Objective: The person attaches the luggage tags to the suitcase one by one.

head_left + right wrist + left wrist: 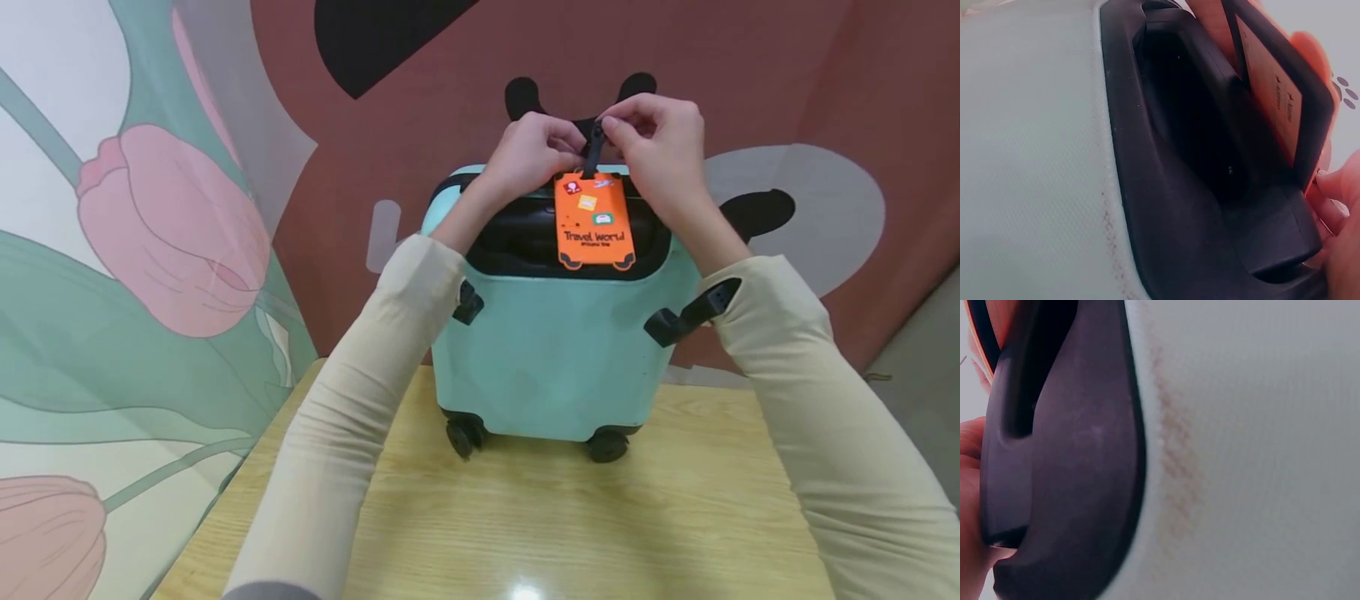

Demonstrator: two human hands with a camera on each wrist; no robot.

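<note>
A small mint-green suitcase (558,358) stands upright on its wheels on a wooden table (525,525). An orange luggage tag (594,221) reading "Travel World" hangs by a black strap (594,150) over the black handle recess (525,242) at its top. My left hand (534,154) and right hand (660,137) meet above the case, fingers curled and pinching the strap. The left wrist view shows only the mint shell (1254,450) and black recess rim (1066,462) close up. The right wrist view shows the recess (1197,144), the tag's back (1272,94) and my fingertips (1341,187).
A wall with pink tulip and green leaf print (150,250) stands at the left. A red-brown wall with black and grey shapes (787,100) is behind the case. Black side clips (690,312) jut from the suitcase. Bare tabletop lies in front of the wheels (607,446).
</note>
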